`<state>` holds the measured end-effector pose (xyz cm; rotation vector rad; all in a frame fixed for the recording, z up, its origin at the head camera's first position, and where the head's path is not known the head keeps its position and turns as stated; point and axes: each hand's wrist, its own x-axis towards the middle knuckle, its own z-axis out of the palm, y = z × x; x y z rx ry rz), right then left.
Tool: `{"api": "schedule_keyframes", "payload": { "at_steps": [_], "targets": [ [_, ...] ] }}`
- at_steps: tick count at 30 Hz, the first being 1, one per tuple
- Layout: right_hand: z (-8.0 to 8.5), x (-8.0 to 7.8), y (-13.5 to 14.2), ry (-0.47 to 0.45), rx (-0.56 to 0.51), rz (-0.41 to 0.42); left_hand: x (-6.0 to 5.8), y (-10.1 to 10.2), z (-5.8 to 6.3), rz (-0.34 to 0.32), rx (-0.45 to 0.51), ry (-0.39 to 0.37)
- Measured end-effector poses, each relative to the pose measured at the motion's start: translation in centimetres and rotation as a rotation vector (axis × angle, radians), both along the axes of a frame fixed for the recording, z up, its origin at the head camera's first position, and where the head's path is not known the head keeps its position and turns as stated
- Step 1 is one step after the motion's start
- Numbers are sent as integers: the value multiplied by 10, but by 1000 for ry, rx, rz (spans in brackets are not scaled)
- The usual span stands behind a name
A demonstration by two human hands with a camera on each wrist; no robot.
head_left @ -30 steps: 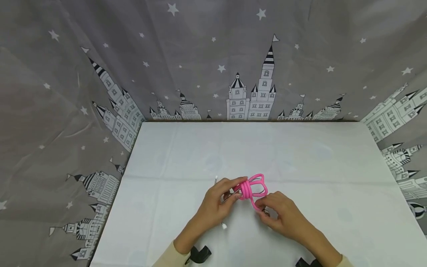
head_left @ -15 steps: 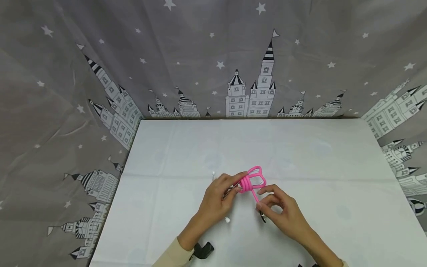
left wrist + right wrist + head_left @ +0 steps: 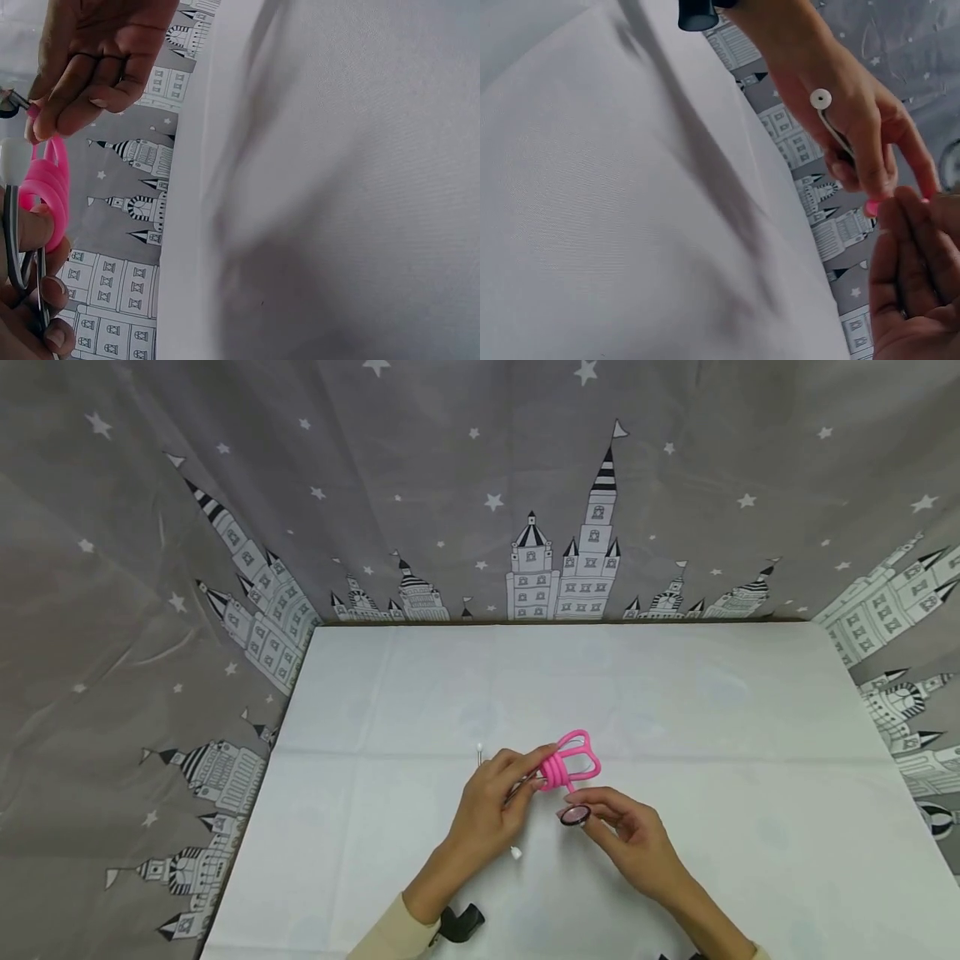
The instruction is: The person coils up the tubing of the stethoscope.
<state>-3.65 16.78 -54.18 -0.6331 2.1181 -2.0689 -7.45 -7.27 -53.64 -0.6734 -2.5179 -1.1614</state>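
A pink stethoscope is held above the white table, its tube wound in several turns around itself with loops sticking out to the far right. My left hand grips the wound coil and the metal ear tubes between thumb and fingers. White ear tips stick out on both sides of that hand. With thumb and fingertips, my right hand pinches the tube's tail beside the round, dark-rimmed chest piece, just below the coil. Part of the coil is hidden behind the left fingers.
A white-covered table lies under both hands. Grey curtains printed with castles and stars hang behind it and along its sides. A black wrist mount sits at the left wrist.
The right hand first drew the tube's tail down from the coil, then moved up closer to it. The chest piece has turned so its round face shows. The left hand keeps its hold.
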Motion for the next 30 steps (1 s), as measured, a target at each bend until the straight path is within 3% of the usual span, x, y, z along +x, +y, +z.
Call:
{"api": "schedule_keyframes", "payload": {
  "at_steps": [7, 14, 21, 30],
  "targets": [
    [-4, -2, -3, -109, -46, -62, 3, 3, 1, 4, -2, 0],
    [-7, -9, -4, -252, -22, -94, 4, 4, -2, 12, -28, 71],
    [-4, -11, -5, -424, -160, -89, 6, 7, 0, 18, -61, 109],
    [4, -6, -18, -399, -125, -294, 7, 9, 1, 40, -54, 127]
  ]
}}
